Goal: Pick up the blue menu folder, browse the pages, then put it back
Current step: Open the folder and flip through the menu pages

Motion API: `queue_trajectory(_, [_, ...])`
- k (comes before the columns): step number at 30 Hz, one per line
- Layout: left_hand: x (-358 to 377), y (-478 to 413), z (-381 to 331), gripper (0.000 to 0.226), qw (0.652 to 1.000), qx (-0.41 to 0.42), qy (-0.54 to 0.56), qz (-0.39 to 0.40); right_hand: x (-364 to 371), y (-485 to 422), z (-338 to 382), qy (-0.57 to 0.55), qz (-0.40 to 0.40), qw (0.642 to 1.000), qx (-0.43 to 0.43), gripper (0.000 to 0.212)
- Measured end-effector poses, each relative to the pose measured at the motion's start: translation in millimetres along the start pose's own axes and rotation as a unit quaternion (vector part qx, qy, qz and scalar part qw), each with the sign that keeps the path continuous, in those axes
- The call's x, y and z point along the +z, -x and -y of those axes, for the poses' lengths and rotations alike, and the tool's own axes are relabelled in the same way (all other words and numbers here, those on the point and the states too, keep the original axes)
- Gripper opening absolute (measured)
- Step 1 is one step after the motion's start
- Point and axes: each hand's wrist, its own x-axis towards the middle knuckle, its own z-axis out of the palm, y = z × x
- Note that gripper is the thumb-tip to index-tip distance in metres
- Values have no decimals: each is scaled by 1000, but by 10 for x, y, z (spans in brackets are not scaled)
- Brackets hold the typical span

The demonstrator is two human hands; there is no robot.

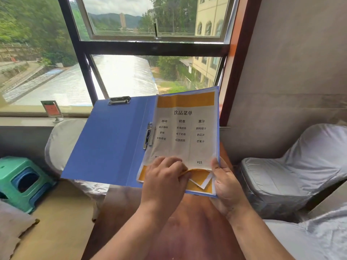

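Observation:
The blue menu folder (110, 143) is held open in the air above a reddish wooden table (189, 231). Its left flap is bare blue with a metal clip at the top. On the right side a side clip holds the menu pages (185, 132), white with orange bands and printed drink lists. My left hand (165, 179) pinches the lower edge of the top page, which is curled up. My right hand (225, 182) grips the folder's lower right corner, thumb on the page.
A small framed sign (52, 110) stands on the window sill at the left. White-covered chairs stand at the left (62, 143) and at the right (293, 171). Stacked green and blue plastic stools (22, 181) stand on the floor at far left.

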Motion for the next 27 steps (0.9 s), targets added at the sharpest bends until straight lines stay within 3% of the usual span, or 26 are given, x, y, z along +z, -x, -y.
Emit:
queue_trajectory(4, [-84,-36,90,9,999,-12,13,-47,-70,-3,54,18,-19,1000,12,41])
queue_trajectory(8, [-178,-4,202,11,982,-117,122,-87,-78,10,133,45,-10,999,3,34])
queue_trajectory(13, [-334,102,484,13,900,-298,264,-175,-165,-17,191,34,-24,999,-3,32])
queue_trajectory(15, [-367,142,658,27,851,-363,333,-181,-206,-46,208,18,-28,999,4,32])
queue_trajectory(18, [-389,196,901,18,801,-436,368,-179,-240,-76,232,1,-20,1000,7,33])
queue_trajectory(22, [-356,242,1051,33,807,-483,303,-155,-239,-110,255,-7,-2,1000,2,35])
queue_trajectory(27, [-369,278,951,33,855,-458,177,-168,-181,-130,239,-3,-18,1000,13,34])
